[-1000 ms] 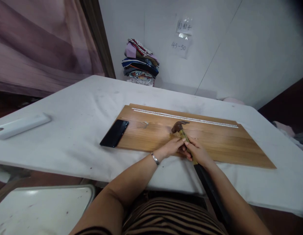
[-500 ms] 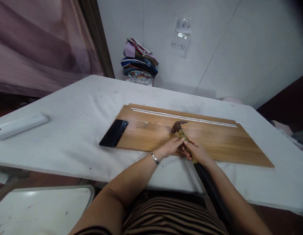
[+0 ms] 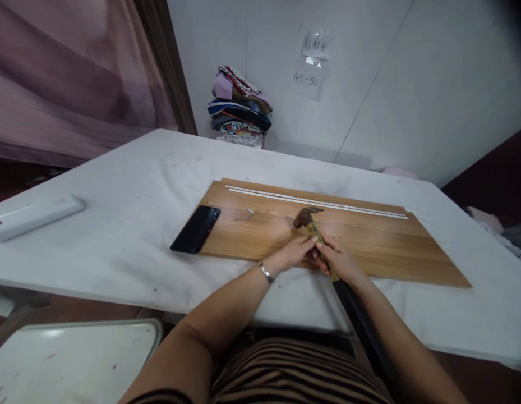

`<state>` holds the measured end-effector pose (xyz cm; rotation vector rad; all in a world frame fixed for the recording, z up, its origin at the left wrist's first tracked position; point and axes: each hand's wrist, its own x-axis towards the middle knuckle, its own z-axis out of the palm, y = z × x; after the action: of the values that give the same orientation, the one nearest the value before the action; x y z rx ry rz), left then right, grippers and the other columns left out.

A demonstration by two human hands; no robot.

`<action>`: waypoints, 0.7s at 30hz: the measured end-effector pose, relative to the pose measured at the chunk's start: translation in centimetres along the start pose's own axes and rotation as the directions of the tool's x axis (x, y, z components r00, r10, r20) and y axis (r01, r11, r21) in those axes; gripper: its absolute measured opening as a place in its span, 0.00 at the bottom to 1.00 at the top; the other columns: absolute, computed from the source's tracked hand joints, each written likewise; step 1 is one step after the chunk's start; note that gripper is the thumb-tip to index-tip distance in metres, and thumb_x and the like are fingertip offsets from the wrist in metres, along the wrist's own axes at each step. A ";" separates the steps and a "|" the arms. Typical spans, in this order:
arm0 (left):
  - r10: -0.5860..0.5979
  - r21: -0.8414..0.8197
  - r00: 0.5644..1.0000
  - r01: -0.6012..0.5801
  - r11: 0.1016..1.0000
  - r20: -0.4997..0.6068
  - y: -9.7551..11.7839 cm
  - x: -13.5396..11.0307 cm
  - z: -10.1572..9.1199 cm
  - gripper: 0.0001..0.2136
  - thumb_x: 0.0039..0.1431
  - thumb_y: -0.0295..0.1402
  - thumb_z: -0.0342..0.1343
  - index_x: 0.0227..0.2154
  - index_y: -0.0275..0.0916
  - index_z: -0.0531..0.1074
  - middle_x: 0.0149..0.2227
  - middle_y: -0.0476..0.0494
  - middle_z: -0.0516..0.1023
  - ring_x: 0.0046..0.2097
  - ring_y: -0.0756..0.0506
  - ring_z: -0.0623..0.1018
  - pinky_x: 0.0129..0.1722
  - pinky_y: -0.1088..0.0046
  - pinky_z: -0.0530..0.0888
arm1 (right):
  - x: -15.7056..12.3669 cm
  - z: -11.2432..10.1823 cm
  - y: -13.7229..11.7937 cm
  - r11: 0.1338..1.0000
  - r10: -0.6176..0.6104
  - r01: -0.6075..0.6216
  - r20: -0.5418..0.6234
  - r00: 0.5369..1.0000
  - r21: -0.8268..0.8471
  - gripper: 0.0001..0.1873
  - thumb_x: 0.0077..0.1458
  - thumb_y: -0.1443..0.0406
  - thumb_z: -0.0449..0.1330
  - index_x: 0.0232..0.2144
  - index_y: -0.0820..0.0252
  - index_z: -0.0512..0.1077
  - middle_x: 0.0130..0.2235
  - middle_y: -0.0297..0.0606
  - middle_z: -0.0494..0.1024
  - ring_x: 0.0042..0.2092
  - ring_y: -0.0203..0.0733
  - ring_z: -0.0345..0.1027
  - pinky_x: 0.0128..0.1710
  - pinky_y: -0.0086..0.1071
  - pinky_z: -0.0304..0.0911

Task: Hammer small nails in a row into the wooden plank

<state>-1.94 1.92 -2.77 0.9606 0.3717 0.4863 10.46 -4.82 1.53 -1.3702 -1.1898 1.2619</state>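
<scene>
Both my hands are wrapped round the neck of a claw hammer [image 3: 308,217] over the near edge of a wooden board [image 3: 395,249]. My left hand [image 3: 297,252], with a silver bracelet at its wrist, closes on the yellowish part of the handle from the left. From the right, my right hand [image 3: 339,259] grips the same stretch; some fingers of both hands are hidden. The rusty head points away from me, and the black grip runs back beside my right forearm. Several nails [image 3: 247,214] lie loose on the board, left of the hammer head.
A dark phone [image 3: 196,229] rests across the board's left end. Two thin white marked strips [image 3: 314,202] run along its far side. At the left of the white-covered table [image 3: 129,185] is a white plastic object [image 3: 37,217]. Folded cloths [image 3: 240,109] are stacked by the wall.
</scene>
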 end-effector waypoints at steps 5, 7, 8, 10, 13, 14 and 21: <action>-0.007 -0.016 1.000 0.007 1.000 0.009 -0.2 0.1 -0.1 0.25 0.48 0.55 0.58 0.31 0.35 0.63 0.25 0.52 0.67 0.27 0.48 0.76 0.38 0.62 0.74 | 0.1 0.0 0.0 1.000 0.009 -0.009 -0.006 1.000 0.003 0.17 0.51 0.51 0.58 0.35 0.58 0.65 0.24 0.25 0.65 0.14 0.25 0.54 0.09 0.22 0.52; -0.006 -0.014 1.000 0.006 1.000 0.009 -0.2 0.1 -0.1 0.24 0.49 0.55 0.58 0.31 0.35 0.63 0.25 0.52 0.67 0.27 0.49 0.76 0.39 0.62 0.74 | 0.1 0.1 0.0 1.000 -0.005 0.005 -0.010 1.000 0.007 0.18 0.51 0.51 0.57 0.35 0.58 0.65 0.24 0.25 0.65 0.14 0.25 0.54 0.10 0.21 0.51; -0.005 -0.013 1.000 0.005 1.000 0.001 -0.2 0.1 -0.1 0.24 0.48 0.55 0.58 0.31 0.35 0.63 0.25 0.52 0.67 0.27 0.49 0.76 0.38 0.62 0.74 | 0.0 0.1 0.0 1.000 -0.006 0.006 -0.007 1.000 0.005 0.18 0.51 0.51 0.57 0.36 0.58 0.65 0.24 0.25 0.66 0.14 0.25 0.54 0.10 0.21 0.52; -0.008 -0.016 1.000 0.008 1.000 -0.013 -0.2 0.1 0.0 0.25 0.48 0.55 0.58 0.31 0.35 0.63 0.24 0.52 0.67 0.27 0.48 0.76 0.38 0.62 0.74 | 0.0 0.1 -0.1 1.000 0.004 -0.004 -0.001 1.000 -0.005 0.18 0.51 0.51 0.58 0.34 0.58 0.65 0.24 0.26 0.66 0.14 0.25 0.54 0.10 0.21 0.52; -0.006 -0.018 1.000 0.006 1.000 -0.008 -0.1 0.0 0.1 0.25 0.48 0.55 0.58 0.31 0.35 0.63 0.24 0.53 0.67 0.27 0.48 0.76 0.38 0.62 0.75 | 0.0 0.1 -0.1 1.000 0.006 -0.006 -0.006 1.000 -0.013 0.18 0.50 0.51 0.58 0.32 0.58 0.64 0.24 0.26 0.65 0.14 0.25 0.54 0.09 0.22 0.53; -0.006 -0.016 1.000 0.006 1.000 0.001 0.0 0.0 0.1 0.25 0.48 0.55 0.58 0.32 0.35 0.63 0.24 0.53 0.67 0.27 0.48 0.76 0.38 0.62 0.75 | 0.0 0.1 -0.1 1.000 -0.001 0.001 -0.009 1.000 -0.013 0.17 0.50 0.51 0.58 0.32 0.58 0.65 0.24 0.26 0.65 0.14 0.25 0.54 0.10 0.22 0.53; -0.021 -0.013 1.000 0.021 1.000 -0.016 0.1 -0.1 0.1 0.25 0.48 0.55 0.58 0.31 0.35 0.63 0.24 0.52 0.67 0.27 0.49 0.76 0.38 0.63 0.74 | 0.0 0.1 -0.2 1.000 0.005 -0.005 -0.004 1.000 -0.014 0.18 0.50 0.51 0.58 0.34 0.58 0.65 0.23 0.26 0.66 0.14 0.25 0.54 0.09 0.21 0.51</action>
<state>-1.96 1.84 -2.59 0.9400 0.3926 0.4774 10.31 -4.78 1.76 -1.3861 -1.1951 1.2555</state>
